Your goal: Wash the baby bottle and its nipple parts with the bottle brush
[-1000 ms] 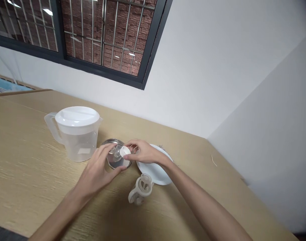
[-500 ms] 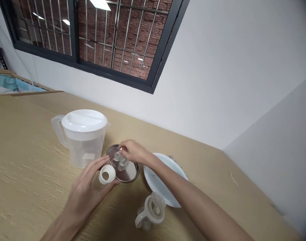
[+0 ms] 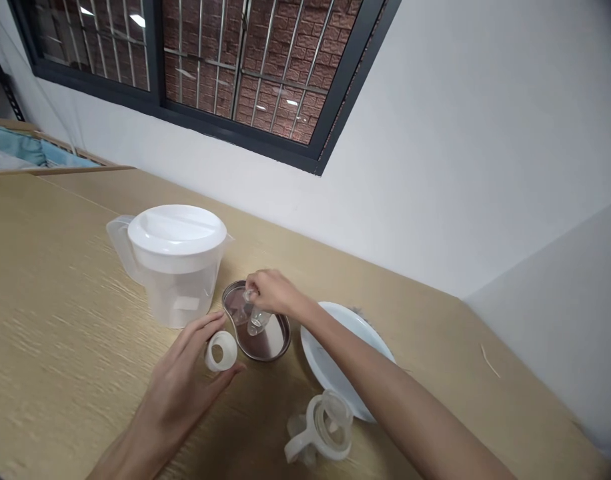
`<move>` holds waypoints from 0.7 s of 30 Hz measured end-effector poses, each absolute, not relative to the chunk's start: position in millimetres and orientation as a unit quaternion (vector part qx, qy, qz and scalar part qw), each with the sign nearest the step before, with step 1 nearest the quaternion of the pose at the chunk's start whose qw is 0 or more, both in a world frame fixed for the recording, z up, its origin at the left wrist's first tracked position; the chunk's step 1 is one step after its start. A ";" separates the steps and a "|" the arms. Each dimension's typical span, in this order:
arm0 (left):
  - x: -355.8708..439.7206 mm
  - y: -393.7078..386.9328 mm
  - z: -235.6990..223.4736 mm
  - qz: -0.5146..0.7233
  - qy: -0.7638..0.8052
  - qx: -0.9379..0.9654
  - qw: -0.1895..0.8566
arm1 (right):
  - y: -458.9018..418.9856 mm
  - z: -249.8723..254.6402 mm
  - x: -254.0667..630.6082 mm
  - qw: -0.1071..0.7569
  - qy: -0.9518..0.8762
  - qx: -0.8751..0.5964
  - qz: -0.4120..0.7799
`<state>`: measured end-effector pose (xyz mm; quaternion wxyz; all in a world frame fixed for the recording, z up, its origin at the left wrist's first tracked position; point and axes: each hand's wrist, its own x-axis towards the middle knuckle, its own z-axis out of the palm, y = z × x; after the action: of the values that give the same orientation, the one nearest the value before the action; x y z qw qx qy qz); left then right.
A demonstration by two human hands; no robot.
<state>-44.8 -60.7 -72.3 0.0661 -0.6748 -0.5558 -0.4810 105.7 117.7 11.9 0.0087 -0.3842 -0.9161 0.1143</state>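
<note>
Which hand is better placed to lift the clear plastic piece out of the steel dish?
Probably the right hand: its fingers are on the clear plastic piece in the steel dish. The left hand is around the white ring.

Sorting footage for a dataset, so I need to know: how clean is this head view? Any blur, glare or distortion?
In the head view, the wide lens tilts and bends the window frame; small glare spots mark the window glass; the steel dish shows a bright sheen; the left hand and the tabletop beside it look slightly blurred.
</note>
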 end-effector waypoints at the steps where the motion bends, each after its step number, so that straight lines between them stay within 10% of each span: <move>1: -44.9 -60.6 -72.4 -0.483 -0.556 -0.673 0.065 | 114.8 16.7 110.0 0.033 -0.913 -0.385 0.132; 21: -42.0 -64.8 -67.3 -0.524 -0.529 -0.667 -0.005 | 12.3 49.8 127.6 0.119 -0.882 -0.309 0.335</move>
<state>-42.0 -64.8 -67.3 -0.0050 -0.6672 -0.5290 -0.5243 127.6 12.3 49.8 0.1188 -0.3095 -0.8821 0.3346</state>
